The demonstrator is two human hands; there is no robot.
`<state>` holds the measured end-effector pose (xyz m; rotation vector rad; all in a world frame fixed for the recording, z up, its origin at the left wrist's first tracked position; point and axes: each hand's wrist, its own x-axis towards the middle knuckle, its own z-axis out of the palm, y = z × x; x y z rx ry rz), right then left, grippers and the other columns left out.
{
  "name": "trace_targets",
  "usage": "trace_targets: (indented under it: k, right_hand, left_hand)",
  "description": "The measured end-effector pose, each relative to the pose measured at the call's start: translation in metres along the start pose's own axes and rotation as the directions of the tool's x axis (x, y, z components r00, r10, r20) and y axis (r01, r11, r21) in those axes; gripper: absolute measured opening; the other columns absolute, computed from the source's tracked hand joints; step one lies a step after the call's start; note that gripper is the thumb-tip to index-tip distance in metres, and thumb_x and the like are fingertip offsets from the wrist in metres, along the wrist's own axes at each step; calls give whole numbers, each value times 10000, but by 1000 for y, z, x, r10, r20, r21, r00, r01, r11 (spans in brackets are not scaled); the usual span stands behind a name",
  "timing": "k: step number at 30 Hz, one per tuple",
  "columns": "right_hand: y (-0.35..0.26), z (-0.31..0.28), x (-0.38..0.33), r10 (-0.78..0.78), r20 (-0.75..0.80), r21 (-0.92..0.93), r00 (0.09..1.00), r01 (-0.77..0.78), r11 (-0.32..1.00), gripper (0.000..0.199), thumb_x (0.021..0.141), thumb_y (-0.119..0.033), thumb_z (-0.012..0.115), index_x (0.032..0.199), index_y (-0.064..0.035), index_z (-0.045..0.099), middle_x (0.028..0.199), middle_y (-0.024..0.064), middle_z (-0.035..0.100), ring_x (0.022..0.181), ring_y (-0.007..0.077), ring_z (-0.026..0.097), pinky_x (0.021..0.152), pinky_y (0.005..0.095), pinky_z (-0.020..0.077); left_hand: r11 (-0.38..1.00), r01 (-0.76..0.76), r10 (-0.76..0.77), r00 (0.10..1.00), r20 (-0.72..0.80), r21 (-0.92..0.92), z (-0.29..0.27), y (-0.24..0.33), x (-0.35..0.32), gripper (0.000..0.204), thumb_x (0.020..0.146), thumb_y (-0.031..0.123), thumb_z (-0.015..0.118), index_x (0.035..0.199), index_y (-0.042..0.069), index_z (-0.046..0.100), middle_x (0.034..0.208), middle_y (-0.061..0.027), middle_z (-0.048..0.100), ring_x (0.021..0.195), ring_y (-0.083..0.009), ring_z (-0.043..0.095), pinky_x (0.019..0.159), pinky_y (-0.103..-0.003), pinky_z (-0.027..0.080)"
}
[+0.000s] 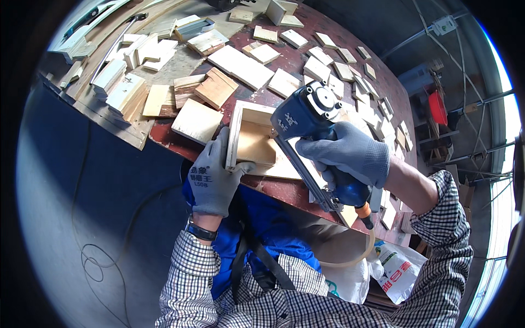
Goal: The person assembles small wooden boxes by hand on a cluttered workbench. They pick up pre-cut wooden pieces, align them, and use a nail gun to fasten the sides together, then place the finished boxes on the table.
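Note:
My gloved right hand (350, 153) grips a dark blue pneumatic nail gun (301, 117) by its handle, with an orange fitting and a pale air hose at its lower end. The gun's nose meets or hides the right side of a small open wooden box (236, 136); contact there cannot be made out. My gloved left hand (214, 175) holds that box by its left and near sides, fingers behind the left wall and thumb at the near corner. The box lies at the near edge of the dark red table (175, 139), beside a square wooden board (197, 120).
Many loose wood pieces (240, 65) cover the table. At the far left are a hammer (134, 19) and stacked blocks (126, 93). A cable (90, 257) loops on the floor at left. White plastic bags (396, 270) sit below the table's right side.

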<state>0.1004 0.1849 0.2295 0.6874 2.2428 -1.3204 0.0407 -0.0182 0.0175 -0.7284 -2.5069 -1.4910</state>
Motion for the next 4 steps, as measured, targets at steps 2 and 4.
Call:
trace_targets:
  k: [2, 4]
  right_hand:
    - [5, 3, 4, -27, -21, -65, 999, 25, 998, 291, 983, -294, 759, 1063, -18, 713, 738, 35, 663, 572, 94, 640, 544, 251, 526]
    - [0, 2, 2, 36, 8, -125, 999, -35, 992, 306, 986, -296, 757, 1144, -38, 716, 753, 27, 670, 603, 83, 646, 563, 251, 533]
  left_hand:
    - [1000, -11, 11, 1000, -2, 10, 0, 0, 0, 851, 715, 252, 915, 1458, 35, 561, 1277, -166, 695, 1121, -347, 696, 935, -424, 584]
    - [1000, -15, 15, 1000, -2, 23, -2, -1, 0, 849, 719, 250, 914, 1460, 35, 560, 1280, -167, 693, 1127, -345, 696, 939, -424, 583]
